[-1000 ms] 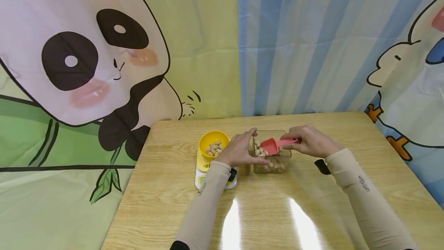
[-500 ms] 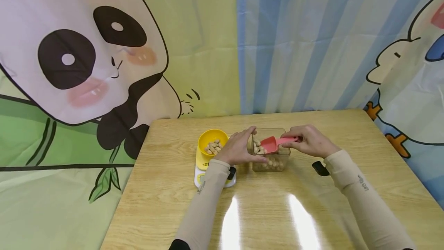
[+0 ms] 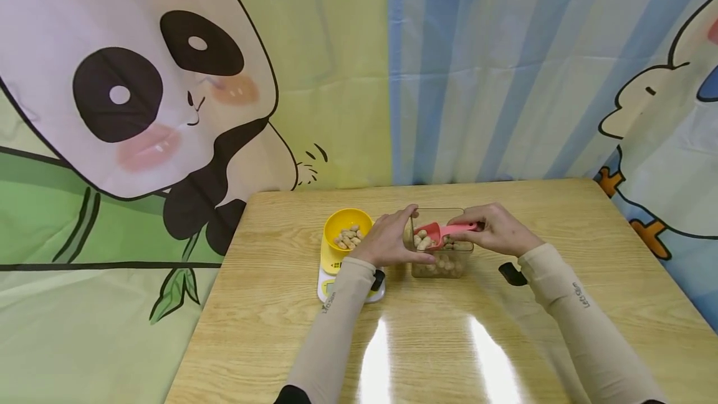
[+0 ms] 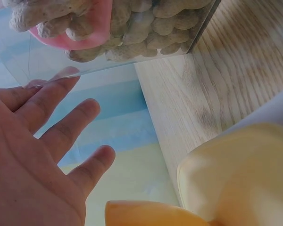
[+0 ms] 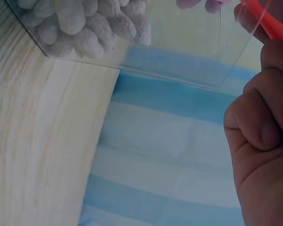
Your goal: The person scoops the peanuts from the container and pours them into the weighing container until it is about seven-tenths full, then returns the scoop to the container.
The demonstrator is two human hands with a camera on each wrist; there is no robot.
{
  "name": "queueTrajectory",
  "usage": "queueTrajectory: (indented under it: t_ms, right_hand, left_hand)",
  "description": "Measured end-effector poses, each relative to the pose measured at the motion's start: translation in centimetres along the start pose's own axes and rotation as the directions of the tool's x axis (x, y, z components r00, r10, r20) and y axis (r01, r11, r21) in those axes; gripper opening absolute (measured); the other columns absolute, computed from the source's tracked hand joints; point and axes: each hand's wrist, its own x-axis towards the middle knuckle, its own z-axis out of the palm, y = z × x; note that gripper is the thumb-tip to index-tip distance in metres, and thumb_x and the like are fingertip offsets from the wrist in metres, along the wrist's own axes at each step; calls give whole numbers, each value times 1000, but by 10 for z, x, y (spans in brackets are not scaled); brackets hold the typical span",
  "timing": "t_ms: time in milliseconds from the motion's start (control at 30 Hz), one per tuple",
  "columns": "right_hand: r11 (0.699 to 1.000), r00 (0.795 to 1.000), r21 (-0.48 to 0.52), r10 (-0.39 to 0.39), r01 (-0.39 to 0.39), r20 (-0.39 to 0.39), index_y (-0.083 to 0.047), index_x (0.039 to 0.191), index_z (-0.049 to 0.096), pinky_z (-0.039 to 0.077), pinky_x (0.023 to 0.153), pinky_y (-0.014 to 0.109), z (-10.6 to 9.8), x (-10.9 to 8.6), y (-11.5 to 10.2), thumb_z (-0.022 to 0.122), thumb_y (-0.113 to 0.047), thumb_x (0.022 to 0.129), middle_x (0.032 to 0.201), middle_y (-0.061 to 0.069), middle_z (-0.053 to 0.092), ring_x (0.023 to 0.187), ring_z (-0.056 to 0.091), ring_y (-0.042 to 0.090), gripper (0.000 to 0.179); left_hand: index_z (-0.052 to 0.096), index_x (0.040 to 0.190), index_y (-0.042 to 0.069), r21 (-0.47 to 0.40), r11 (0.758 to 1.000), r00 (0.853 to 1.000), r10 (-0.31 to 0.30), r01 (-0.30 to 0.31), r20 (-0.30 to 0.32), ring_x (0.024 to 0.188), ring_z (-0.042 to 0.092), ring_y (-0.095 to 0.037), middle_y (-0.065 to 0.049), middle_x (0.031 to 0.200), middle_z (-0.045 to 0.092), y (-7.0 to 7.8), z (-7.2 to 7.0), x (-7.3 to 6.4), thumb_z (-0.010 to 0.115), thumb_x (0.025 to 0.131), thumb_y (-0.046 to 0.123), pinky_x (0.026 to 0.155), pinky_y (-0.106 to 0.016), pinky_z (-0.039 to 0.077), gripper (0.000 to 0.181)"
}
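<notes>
My right hand (image 3: 501, 229) grips the handle of a pinkish-red scoop (image 3: 459, 228), its other fingers curled in the right wrist view. The scoop's blade is inside a clear rectangular container (image 3: 464, 265), with peanuts in their shells (image 3: 440, 263) on it and below it. My left hand (image 3: 391, 242) holds the container's left side, thumb along the front and forefinger at the back. In the left wrist view, a fingertip of the left hand (image 4: 35, 155) touches the clear wall, while two fingers stand apart from it. The pink scoop (image 4: 103, 26) shows through the wall, bearing peanuts.
Left of the container, a yellow bowl (image 3: 332, 227) with several peanuts sits on a yellow-and-white kitchen scale (image 3: 324, 285), partly hidden by the left wrist. Both stand on a wooden table (image 3: 269, 304). A printed curtain (image 3: 348, 80) hangs behind the table's back edge.
The scoop has shifted a little left within the container and turned, and peanuts now show in its blade. My left hand has kept its hold on the container.
</notes>
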Motion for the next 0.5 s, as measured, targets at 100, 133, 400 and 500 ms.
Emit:
queueTrajectory:
  t_ms: [100,133,400,500]
  right_hand:
    - [999,999,22,31,-31,-21,-21,109,79,48,50,27,2,-3,1,78,-21,91,89,-13,71,55,54,7,18]
    - [998,999,36,46,-45,-25,-20,109,79,49,50,27,3,-4,1,78,-21,91,90,-12,72,56,55,8,18]
    - [972,983,169,176,-165,-52,-20,113,78,45,48,28,11,-17,7,78,-18,91,84,-1,71,54,48,12,22]
    - [952,968,205,244,-227,-64,-20,113,78,42,47,28,13,-21,5,78,-18,91,85,3,72,55,46,12,22]
  left_hand:
    - [34,152,28,-3,1000,1000,-7,7,2,131,52,-20,8,148,50,0,1,1,77,67,78,119,-44,28,107]
    - [35,151,28,-3,1000,1000,-8,8,2,131,52,-20,8,148,50,1,1,1,77,67,78,119,-43,28,107]
    - [34,153,27,5,1000,1000,-4,4,6,131,52,-18,9,147,50,2,0,-1,76,68,78,119,-42,28,108]
    - [33,153,26,-4,1000,1000,-7,7,13,132,52,-19,6,148,50,2,-1,-1,77,68,77,120,-43,27,108]
